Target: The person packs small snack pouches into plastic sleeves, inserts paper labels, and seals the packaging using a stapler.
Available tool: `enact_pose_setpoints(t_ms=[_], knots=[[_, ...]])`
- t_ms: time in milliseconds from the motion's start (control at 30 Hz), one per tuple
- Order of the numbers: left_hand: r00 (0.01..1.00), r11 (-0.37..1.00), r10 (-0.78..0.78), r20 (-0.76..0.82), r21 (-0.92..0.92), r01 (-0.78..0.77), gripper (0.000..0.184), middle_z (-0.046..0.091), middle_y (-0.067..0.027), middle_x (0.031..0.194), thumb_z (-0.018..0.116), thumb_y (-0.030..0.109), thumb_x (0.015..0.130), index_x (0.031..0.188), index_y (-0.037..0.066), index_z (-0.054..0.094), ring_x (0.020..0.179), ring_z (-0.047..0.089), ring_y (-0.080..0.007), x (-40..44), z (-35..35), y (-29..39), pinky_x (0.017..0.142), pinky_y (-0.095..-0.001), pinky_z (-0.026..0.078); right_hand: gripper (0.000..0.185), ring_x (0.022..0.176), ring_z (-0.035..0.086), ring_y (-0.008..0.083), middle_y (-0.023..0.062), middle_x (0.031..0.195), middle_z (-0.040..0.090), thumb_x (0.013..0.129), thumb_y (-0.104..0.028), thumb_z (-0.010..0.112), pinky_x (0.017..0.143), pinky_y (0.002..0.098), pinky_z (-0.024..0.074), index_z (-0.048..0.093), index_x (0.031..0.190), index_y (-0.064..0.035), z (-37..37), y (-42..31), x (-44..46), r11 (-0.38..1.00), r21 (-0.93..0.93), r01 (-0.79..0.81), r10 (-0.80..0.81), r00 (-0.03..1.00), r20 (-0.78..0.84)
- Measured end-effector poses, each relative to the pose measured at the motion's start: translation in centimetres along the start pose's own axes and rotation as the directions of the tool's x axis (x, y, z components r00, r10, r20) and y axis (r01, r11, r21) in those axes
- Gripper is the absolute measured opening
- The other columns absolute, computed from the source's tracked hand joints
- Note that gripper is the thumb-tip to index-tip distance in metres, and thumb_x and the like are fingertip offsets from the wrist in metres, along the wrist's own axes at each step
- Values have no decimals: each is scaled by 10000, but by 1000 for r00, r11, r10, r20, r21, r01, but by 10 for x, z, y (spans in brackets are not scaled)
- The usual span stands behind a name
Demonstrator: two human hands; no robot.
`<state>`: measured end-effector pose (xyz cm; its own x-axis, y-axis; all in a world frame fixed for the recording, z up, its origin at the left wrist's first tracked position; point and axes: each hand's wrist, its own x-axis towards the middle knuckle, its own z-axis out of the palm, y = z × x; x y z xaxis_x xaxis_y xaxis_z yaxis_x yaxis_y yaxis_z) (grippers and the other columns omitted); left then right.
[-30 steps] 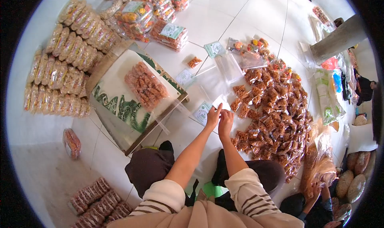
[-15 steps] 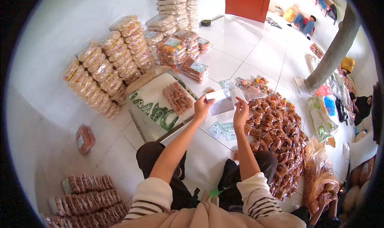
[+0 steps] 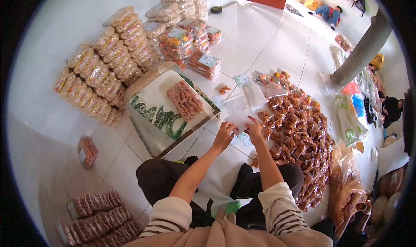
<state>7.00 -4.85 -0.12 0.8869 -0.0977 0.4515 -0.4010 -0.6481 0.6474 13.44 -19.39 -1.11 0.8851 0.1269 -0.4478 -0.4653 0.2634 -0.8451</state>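
My left hand point(image 3: 224, 136) and my right hand point(image 3: 254, 129) are close together in front of me, fingers closed at the lower edge of a whitish, see-through plastic bag point(image 3: 238, 118). Whether a paper label sits inside it is hard to make out. Printed green-and-white labels point(image 3: 245, 138) lie on the floor just below, partly covered by my right hand. Beyond the bag are flat clear plastic bags point(image 3: 255, 96) and another label point(image 3: 242, 79). To the right spreads a large heap of small packets of brown snacks point(image 3: 299, 147).
A low box-like stand point(image 3: 151, 134) at the left bears a filled snack pack point(image 3: 185, 100). Stacked packs point(image 3: 99, 71) line the wall, with more packs point(image 3: 96, 203) at lower left. One small packet point(image 3: 225, 89) lies alone. A co-worker's hands point(image 3: 353, 210) appear lower right, near a tree-like post point(image 3: 362, 52).
My hands have come closer together and nearer to me. The white paper that my left hand held out to the side no longer shows separately. My view has shifted slightly.
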Motion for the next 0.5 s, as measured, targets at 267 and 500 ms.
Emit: enact_pose_setpoints(t_ms=[267,500], knots=[[975,975,-219,42,34,218,317,456,-117,1032,561,-35,658,963,50,540,1016,411,-292,32,57,-65,902,-389,340,684,1130,370,248,112,1275,341,787,-35,530,942,393,322,172,1353,-173,2,43,101,987,149,-53,68,992,-102],[941,913,-338,-19,236,332,522,380,-170,1140,645,31,672,1143,39,420,1070,363,-353,36,105,-136,923,-445,305,222,799,570,268,177,949,564,764,-18,510,806,354,422,591,970,-33,-7,87,133,676,-674,299,-359,932,54]])
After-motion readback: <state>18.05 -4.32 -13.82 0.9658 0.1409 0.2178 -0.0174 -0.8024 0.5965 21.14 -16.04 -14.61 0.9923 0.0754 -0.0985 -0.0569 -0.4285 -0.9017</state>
